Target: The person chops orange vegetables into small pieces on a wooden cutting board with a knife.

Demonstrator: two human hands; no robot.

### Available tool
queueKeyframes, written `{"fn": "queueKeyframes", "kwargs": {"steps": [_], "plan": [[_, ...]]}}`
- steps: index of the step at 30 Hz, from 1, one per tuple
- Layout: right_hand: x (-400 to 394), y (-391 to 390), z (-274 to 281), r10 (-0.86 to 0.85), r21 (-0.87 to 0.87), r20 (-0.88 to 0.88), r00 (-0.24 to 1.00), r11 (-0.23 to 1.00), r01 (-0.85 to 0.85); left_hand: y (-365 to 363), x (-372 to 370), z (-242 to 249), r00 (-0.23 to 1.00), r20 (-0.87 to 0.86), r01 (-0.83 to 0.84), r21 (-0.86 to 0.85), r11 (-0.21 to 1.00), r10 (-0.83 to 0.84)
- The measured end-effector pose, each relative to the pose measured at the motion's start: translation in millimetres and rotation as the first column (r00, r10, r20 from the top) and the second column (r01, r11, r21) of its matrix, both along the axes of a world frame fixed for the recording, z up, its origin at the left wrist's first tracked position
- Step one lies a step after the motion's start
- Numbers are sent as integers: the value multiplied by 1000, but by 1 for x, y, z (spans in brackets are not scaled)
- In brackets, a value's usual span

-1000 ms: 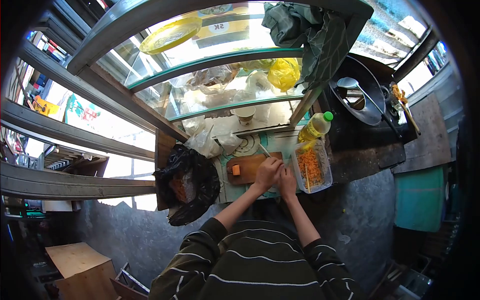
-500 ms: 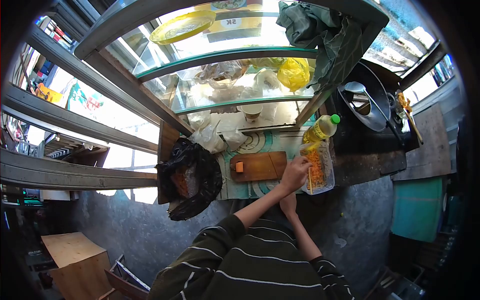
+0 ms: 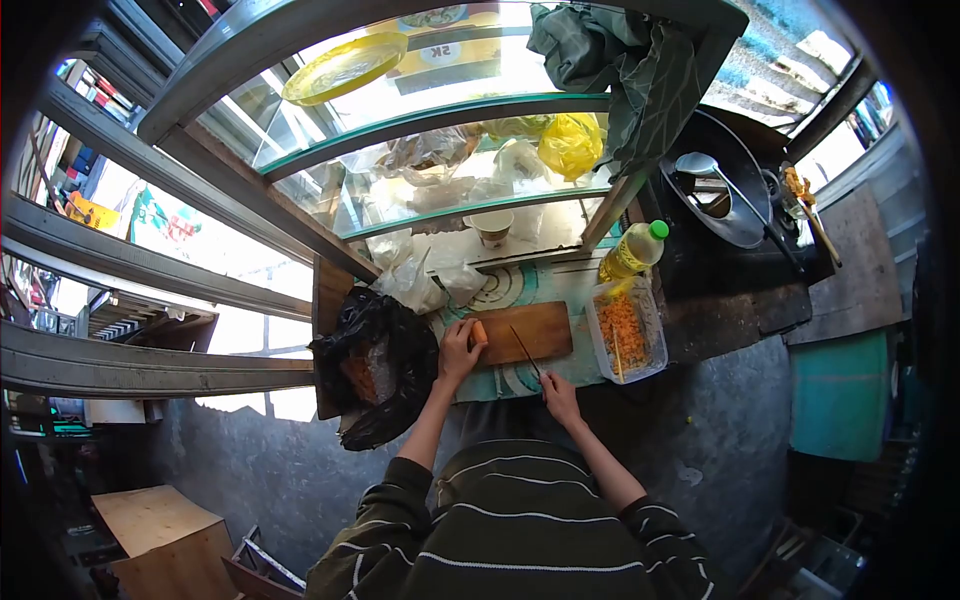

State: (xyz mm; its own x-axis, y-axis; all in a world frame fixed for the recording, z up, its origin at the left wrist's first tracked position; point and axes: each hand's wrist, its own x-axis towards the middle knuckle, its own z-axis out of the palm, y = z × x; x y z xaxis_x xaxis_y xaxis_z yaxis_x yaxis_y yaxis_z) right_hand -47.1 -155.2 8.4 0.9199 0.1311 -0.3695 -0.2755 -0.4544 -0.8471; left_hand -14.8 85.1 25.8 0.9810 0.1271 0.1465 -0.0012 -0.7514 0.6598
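Observation:
On the left part of the wooden cutting board (image 3: 543, 332), my left hand (image 3: 457, 353) has its fingers closed on a short orange carrot piece (image 3: 480, 334). My right hand (image 3: 561, 398), at the front edge of the counter, grips a knife (image 3: 527, 352) by its handle. The thin dark blade points forward and left over the board, apart from the carrot. Right of the board is a clear plastic container (image 3: 656, 345) of finely cut orange bits (image 3: 621, 322), with a thin light stick (image 3: 617, 355) in it.
A green-capped bottle of yellow oil (image 3: 632, 252) stands behind the container. To the left, a black plastic bag (image 3: 405, 345) hangs open. The stove side at right holds a dark wok (image 3: 735, 165) with a ladle. A glass display case (image 3: 440, 225) rises behind the board.
My left hand has moved from the container to the carrot piece on the board. My right hand has come into view forward with the knife. The camera view has shifted slightly.

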Motion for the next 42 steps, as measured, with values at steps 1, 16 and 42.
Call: {"fn": "queueKeyframes", "kwargs": {"steps": [1, 16, 42], "plan": [[-1, -1, 0, 21, -25, 4, 1000, 999, -21, -5, 2, 1, 1000, 1, -1, 0, 1000, 1], [-9, -3, -10, -4, 2, -59, 998, 1000, 4, -65, -4, -12, 999, 14, 39, -58, 998, -39], [-8, 19, 43, 219, -309, -10, 976, 927, -211, -61, -12, -25, 989, 137, 64, -77, 995, -53]]}}
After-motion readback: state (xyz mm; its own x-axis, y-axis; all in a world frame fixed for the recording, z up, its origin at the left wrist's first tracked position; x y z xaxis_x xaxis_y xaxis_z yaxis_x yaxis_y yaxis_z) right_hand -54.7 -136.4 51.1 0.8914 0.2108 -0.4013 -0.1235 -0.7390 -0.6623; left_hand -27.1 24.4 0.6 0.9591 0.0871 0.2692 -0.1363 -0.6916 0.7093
